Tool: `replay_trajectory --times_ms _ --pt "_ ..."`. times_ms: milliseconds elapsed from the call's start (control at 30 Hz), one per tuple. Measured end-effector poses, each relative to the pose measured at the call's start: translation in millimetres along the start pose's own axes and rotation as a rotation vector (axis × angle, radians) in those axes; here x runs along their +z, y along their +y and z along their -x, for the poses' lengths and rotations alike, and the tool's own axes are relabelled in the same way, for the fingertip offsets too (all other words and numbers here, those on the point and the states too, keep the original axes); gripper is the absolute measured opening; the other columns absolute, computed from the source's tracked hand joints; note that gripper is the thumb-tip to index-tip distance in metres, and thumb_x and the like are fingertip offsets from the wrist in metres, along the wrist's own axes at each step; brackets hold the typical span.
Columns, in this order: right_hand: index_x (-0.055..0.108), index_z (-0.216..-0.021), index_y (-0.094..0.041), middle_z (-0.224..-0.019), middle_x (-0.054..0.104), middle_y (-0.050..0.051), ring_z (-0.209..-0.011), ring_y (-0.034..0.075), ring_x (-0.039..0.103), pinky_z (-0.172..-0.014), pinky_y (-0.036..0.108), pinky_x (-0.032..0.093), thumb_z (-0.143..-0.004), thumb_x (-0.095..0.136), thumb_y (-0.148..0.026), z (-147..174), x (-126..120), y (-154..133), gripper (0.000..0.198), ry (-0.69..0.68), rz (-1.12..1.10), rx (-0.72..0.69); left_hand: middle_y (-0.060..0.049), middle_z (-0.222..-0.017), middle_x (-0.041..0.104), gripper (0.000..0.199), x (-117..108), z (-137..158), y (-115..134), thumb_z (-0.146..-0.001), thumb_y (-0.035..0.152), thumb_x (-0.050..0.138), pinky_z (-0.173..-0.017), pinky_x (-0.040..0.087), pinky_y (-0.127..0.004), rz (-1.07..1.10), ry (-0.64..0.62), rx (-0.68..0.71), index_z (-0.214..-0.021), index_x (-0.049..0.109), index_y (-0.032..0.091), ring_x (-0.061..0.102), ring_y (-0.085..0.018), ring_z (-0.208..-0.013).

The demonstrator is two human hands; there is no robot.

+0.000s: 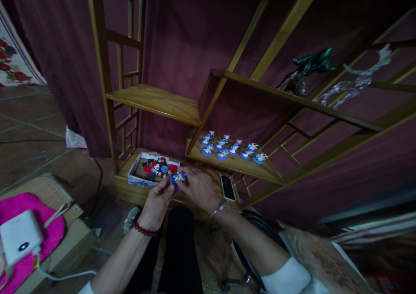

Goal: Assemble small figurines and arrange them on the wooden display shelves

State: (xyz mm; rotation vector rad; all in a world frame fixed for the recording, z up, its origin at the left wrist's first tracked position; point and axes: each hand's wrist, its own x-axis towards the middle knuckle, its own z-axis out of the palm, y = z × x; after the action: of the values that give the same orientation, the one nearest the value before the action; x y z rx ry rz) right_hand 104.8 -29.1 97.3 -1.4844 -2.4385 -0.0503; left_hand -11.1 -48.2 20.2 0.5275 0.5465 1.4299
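Note:
Between my two hands is a small purple-haired figurine (pixel 178 178) on a round purple base. My left hand (pixel 157 200) pinches it from the left, thumb and fingers at the base. From the right, the fingers of my right hand (pixel 199 187) close on its other side. Just beyond my left hand a shallow cardboard box (pixel 136 180) holds a jumble of red, black and blue figurine pieces (pixel 159 168). Several similar figurines (pixel 222 154) stand upright in rows on the raised wooden shelf (pixel 208 161) ahead to the right.
A phone (pixel 227 187) lies on the lower wood right of my hands. A bare-topped shelf board (pixel 156 102) sits higher left. Green and clear ornaments (pixel 354 83) stand upper right. A white device (pixel 21 237) with a cable rests on a pink cloth (pixel 55 224) at left.

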Motion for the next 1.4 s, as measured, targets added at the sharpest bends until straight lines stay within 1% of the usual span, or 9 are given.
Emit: replay_trajectory --times_ms 167,333,467,567,833,1067,1233,1400 --pt "0.052 -0.099 -0.021 -0.087 0.064 0.004 -0.081 0.016 0.059 -0.067 0.024 0.038 -0.08 0.045 -0.035 0.0 1.0 -5.5 0.024 -0.023 0.044 0.117 -0.003 -0.104 0.063 0.033 5.5 2.3 2.3 -0.058 0.018 0.069 -0.091 0.04 -0.034 -0.026 0.036 0.013 -0.091 0.066 0.019 0.052 -0.02 -0.103" --pt "0.054 -0.098 -0.023 -0.08 0.066 0.003 -0.076 0.019 0.061 -0.065 0.026 0.038 -0.077 0.047 -0.041 0.0 4.3 -8.1 0.028 -0.028 0.069 0.252 -0.004 -0.105 0.062 0.036 2.3 0.7 -1.1 -0.06 0.019 0.068 -0.091 0.039 -0.036 -0.09 0.062 0.05 -0.096 0.064 0.019 0.052 -0.02 -0.101" --pt "0.056 -0.094 -0.024 -0.079 0.067 0.002 -0.076 0.019 0.061 -0.064 0.027 0.039 -0.075 0.048 -0.041 -1.2 5.1 -9.7 0.026 -0.03 0.043 0.319 -0.005 -0.106 0.06 0.042 -2.4 -2.3 -5.5 -0.061 0.02 0.067 -0.091 0.039 -0.035 -0.153 0.057 0.093 -0.102 0.06 0.019 0.053 -0.018 -0.099" --pt "0.057 -0.092 -0.025 -0.079 0.067 0.002 -0.076 0.019 0.062 -0.063 0.027 0.039 -0.075 0.049 -0.042 -2.5 5.1 -10.3 0.026 -0.022 0.016 0.351 -0.005 -0.107 0.06 0.042 -2.7 -3.4 -7.0 -0.061 0.02 0.066 -0.09 0.039 -0.034 -0.199 0.077 0.133 -0.103 0.058 0.019 0.053 -0.018 -0.099" --pt "0.058 -0.09 -0.024 -0.078 0.067 0.003 -0.075 0.019 0.062 -0.061 0.026 0.041 -0.074 0.052 -0.038 -2.2 10.3 -9.8 0.022 0.031 -0.097 0.375 -0.002 -0.103 0.061 0.038 6.2 0.9 -1.5 -0.06 0.015 0.065 -0.089 0.038 -0.029 -0.299 0.137 0.217 -0.097 0.06 0.021 0.054 -0.017 -0.097" --pt "0.058 -0.09 -0.022 -0.078 0.066 0.003 -0.073 0.016 0.061 -0.063 0.024 0.042 -0.075 0.052 -0.036 -1.6 14.5 -10.9 0.021 0.074 -0.222 0.39 -0.003 -0.104 0.061 0.039 3.9 0.4 -2.3 -0.06 0.016 0.065 -0.09 0.036 -0.029 -0.375 0.155 0.279 -0.099 0.061 0.022 0.054 -0.018 -0.097" --pt "0.057 -0.093 -0.022 -0.08 0.066 0.002 -0.073 0.015 0.061 -0.065 0.024 0.043 -0.076 0.051 -0.033 -0.5 17.2 -10.5 0.021 0.087 -0.266 0.365 -0.003 -0.103 0.062 0.039 3.2 -0.4 -1.1 -0.059 0.016 0.066 -0.09 0.037 -0.029 -0.368 0.163 0.253 -0.097 0.062 0.021 0.055 -0.018 -0.097" --pt "0.055 -0.096 -0.023 -0.082 0.066 0.002 -0.074 0.016 0.061 -0.067 0.024 0.042 -0.076 0.051 -0.031 1.2 17.2 -8.3 0.022 0.094 -0.248 0.296 -0.003 -0.104 0.063 0.041 3.8 0.3 -0.1 -0.058 0.015 0.067 -0.091 0.036 -0.03 -0.324 0.159 0.201 -0.099 0.062 0.02 0.054 -0.019 -0.1"
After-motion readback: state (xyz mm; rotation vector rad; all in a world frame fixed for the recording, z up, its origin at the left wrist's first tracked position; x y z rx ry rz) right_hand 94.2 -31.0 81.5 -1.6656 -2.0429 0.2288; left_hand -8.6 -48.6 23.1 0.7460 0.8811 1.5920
